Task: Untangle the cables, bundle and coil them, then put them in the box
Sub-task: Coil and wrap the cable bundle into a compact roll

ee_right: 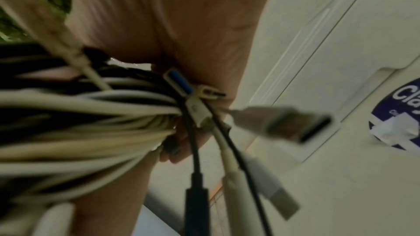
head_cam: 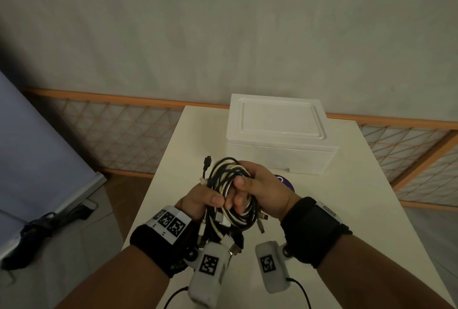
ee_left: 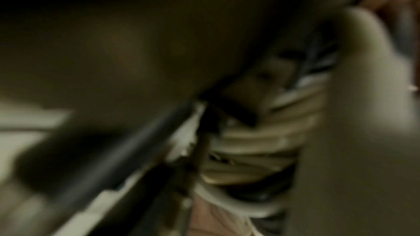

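Observation:
A coil of black and white cables (head_cam: 231, 192) hangs above the white table (head_cam: 347, 209), held between both hands. My left hand (head_cam: 205, 198) grips its left side with the thumb across the strands. My right hand (head_cam: 257, 189) grips its right side, thumb over the loops and fingers curled through them. Several loose plug ends dangle below the coil. In the right wrist view the cables (ee_right: 90, 117) run across my palm with USB plugs (ee_right: 284, 125) sticking out. The left wrist view is blurred and shows cable loops (ee_left: 261, 141). The white foam box (head_cam: 280, 135) stands behind, lid on.
A round purple label (head_cam: 285, 182) lies on the table just in front of the box, partly hidden by my right hand. A latticed wooden rail (head_cam: 119, 132) runs behind the table. To the left stands a blue-grey panel (head_cam: 37, 147) with a dark bag (head_cam: 44, 226) on the floor.

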A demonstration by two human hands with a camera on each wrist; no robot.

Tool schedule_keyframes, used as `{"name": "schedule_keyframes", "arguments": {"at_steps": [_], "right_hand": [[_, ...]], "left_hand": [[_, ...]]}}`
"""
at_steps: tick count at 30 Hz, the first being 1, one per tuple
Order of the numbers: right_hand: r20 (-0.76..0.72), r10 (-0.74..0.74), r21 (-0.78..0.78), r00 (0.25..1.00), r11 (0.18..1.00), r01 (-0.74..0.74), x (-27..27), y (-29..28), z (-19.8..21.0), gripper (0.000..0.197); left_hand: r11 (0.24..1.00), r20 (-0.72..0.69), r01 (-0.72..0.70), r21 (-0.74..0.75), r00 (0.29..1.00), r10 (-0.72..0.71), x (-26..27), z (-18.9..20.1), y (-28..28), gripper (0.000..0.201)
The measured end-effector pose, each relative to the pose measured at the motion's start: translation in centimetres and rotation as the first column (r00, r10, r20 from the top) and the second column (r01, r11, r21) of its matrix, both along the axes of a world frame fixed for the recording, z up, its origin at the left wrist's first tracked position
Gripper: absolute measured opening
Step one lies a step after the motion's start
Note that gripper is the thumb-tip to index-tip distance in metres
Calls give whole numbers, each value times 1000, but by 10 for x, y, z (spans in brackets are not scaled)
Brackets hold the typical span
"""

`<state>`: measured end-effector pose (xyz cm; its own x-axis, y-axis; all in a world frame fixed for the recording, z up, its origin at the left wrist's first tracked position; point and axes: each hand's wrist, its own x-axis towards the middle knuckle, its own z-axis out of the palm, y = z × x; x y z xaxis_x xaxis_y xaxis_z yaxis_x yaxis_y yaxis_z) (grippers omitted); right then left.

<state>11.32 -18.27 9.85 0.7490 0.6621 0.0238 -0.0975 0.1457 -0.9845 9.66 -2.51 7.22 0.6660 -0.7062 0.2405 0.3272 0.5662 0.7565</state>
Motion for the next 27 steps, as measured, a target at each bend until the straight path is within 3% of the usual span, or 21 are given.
{"name": "schedule_keyframes", "arguments": {"at_steps": [2, 4, 8, 11, 14, 17, 21, 25, 27], "right_hand": [[27, -66, -32, 997, 997, 66, -1, -1, 1, 38], [56, -121, -79, 991, 989, 125, -1, -1, -2, 33], [97, -306, -167, 947, 933, 319, 9, -8, -20, 50], [288, -330, -352, 899, 836, 420, 15, -16, -23, 39], [373, -286, -393, 883, 813, 430, 14, -13, -20, 32], [377, -310, -338, 873, 831, 441, 15, -11, -18, 44], [203, -328, -234, 923, 899, 371, 19, -13, -19, 67], [142, -338, -255, 931, 896, 364, 14, -13, -20, 52], [116, -349, -278, 930, 887, 368, 11, -14, -22, 45]], "left_hand": [[997, 1, -14, 71, 1000, 14, 5, -5, 5, 19], [979, 20, -84, 184, 996, 82, 7, -6, 8, 21], [841, -45, -296, 452, 934, 353, 3, -2, 8, 42], [736, 39, -361, 572, 909, 415, 0, 4, 6, 41], [680, 84, -415, 604, 882, 463, -2, 7, 0, 38], [601, 122, -507, 618, 817, 564, -1, 7, -8, 28], [632, -13, -537, 559, 756, 654, 1, 10, -9, 25], [638, -119, -529, 560, 711, 693, 0, 10, -7, 33], [606, -170, -542, 582, 648, 743, 2, 9, -3, 19]]}}
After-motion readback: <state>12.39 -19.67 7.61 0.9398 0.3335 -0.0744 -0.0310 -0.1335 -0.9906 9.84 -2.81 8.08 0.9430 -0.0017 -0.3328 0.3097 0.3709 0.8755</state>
